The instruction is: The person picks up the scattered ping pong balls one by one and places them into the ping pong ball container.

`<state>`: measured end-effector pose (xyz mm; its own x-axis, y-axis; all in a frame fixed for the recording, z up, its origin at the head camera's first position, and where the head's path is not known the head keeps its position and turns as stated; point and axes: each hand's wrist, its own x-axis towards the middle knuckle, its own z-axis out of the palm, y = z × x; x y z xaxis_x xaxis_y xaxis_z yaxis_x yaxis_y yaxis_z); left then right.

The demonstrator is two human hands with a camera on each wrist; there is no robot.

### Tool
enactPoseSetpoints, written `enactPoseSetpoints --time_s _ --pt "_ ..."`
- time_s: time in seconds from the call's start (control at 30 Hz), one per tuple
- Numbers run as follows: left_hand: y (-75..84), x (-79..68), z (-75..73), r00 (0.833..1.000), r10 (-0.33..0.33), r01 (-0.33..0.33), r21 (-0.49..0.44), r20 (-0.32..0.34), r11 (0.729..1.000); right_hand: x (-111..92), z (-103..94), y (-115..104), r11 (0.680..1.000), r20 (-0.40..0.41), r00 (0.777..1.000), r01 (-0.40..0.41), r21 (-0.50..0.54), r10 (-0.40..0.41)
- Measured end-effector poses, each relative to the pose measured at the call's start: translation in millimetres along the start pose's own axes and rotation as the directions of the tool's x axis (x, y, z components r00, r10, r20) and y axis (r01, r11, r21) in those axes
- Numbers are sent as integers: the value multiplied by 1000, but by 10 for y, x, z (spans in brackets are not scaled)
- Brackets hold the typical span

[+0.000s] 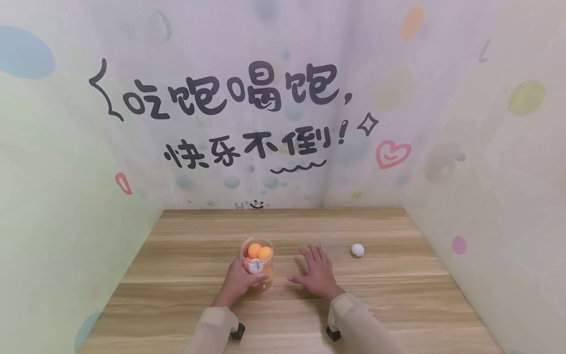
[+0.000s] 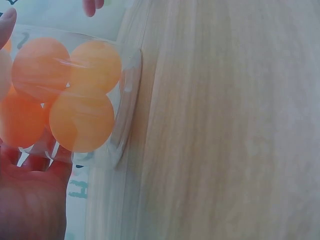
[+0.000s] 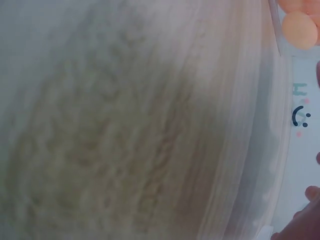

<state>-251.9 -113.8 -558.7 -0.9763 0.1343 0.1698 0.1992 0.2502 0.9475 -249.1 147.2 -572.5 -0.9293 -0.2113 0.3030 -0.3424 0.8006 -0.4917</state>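
My left hand point(image 1: 239, 281) grips a clear plastic jar point(image 1: 265, 286) from its left side, thumb across the near wall. Several orange ping-pong balls point(image 1: 255, 250) fill the jar, with a white one point(image 1: 255, 266) near the top. The left wrist view has the jar's clear wall point(image 2: 131, 87) and orange balls point(image 2: 81, 120) close up, fingers behind them. To the right, my right hand point(image 1: 319, 275) is spread, holding nothing, its fingertips near a clear round lid point(image 1: 333, 244). Only part of that hand point(image 3: 302, 220) enters the right wrist view, at the lower right edge.
A single white ping-pong ball point(image 1: 357, 250) lies to the right of the lid. The wood-grain table point(image 1: 199, 226) meets a printed back wall point(image 1: 283, 191), with side walls at left and right. Black wrist-camera blocks point(image 1: 238, 331) show under both cuffs.
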Motion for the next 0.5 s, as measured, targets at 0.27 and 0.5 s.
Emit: enactPoseSetpoints --time_s 0.27,0.5 --pt "-4 2 -1 1000 -1 1 -7 -2 1000 -34 28 45 997 42 998 -37 -64 40" --pt "-10 4 -1 1000 5 -5 -2 -2 1000 -57 5 44 987 34 997 -70 -142 76"
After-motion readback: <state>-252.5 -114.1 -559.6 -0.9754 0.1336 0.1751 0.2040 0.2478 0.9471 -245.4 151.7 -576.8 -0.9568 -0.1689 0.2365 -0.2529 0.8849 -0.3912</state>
